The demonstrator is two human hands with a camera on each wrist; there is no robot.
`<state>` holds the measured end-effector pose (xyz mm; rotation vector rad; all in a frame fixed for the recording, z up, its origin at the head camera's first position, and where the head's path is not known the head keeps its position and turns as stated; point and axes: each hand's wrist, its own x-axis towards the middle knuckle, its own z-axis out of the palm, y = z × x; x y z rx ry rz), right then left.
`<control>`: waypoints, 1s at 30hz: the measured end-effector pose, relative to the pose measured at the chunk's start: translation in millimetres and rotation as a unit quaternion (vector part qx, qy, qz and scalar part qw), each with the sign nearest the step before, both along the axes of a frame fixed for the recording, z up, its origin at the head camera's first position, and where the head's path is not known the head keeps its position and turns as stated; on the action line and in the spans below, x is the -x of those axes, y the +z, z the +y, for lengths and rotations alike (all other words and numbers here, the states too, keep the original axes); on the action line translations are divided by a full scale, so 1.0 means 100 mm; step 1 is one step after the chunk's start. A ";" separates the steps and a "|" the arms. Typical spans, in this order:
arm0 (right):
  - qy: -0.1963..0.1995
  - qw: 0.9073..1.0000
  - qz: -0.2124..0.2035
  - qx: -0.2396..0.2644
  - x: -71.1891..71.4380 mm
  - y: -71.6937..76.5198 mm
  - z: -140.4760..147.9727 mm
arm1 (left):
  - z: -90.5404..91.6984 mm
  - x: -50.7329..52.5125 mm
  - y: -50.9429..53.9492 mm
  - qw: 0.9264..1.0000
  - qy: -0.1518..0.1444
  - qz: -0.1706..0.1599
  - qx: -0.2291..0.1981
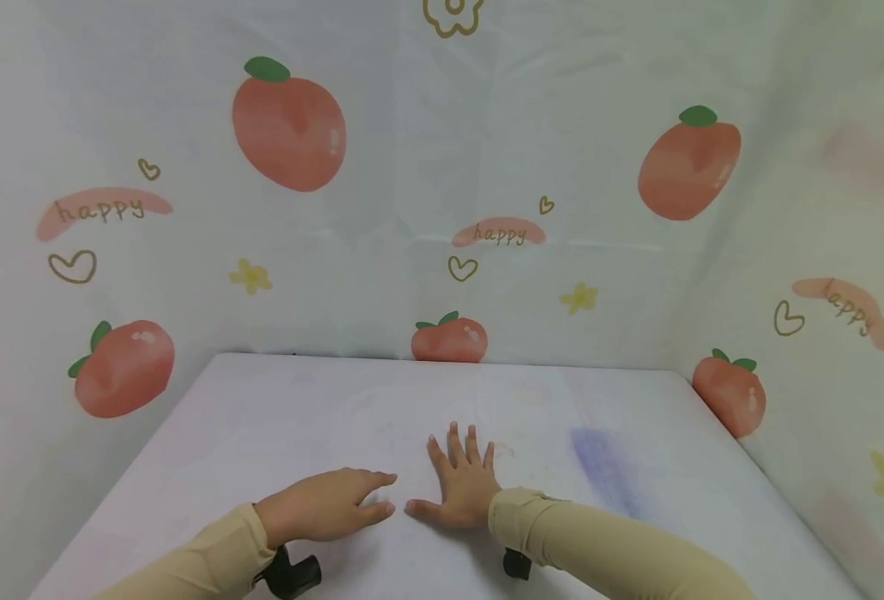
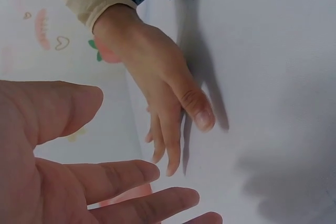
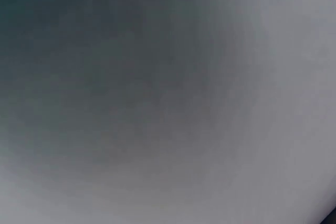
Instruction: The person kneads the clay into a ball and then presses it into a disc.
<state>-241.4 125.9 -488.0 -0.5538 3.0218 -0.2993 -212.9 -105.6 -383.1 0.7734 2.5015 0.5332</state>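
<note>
My left hand (image 1: 329, 504) is held above the white tabletop (image 1: 299, 408), its thumb and fingers straight and pointing right, holding nothing. Palm down, my right hand (image 1: 462, 487) is at the middle of the table with its fingers spread, and it too holds nothing. A small gap separates the two hands in the head view. In the left wrist view, the fingers (image 2: 142, 205) of my left hand stretch out in front, with my right hand (image 2: 157, 72) beyond them near the white surface. Only a blurred grey surface shows in the right wrist view.
A bluish-purple smudge (image 1: 606, 471) marks the tabletop right of my right hand. White cloth walls (image 1: 382, 167) printed with red fruit, hearts and flowers enclose the table at the back and sides. Black wrist devices (image 1: 292, 575) sit under both forearms.
</note>
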 end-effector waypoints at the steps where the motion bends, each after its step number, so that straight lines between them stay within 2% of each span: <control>1: 0.000 1.000 -0.002 0.001 0.00 0.00 0.00 | 0.00 0.00 0.00 1.000 0.000 -0.002 0.003; 11: -0.001 1.000 -0.023 0.011 0.00 0.11 -0.03 | 0.03 0.03 0.00 1.000 -0.006 -0.007 0.005; 22: -0.017 0.999 -0.048 -0.010 -0.01 0.20 -0.06 | 0.01 0.03 0.00 1.000 -0.004 -0.007 0.003; 30: -0.017 0.999 -0.046 -0.011 0.00 0.14 -0.05 | 0.01 0.04 -0.02 1.000 -0.009 -0.011 0.004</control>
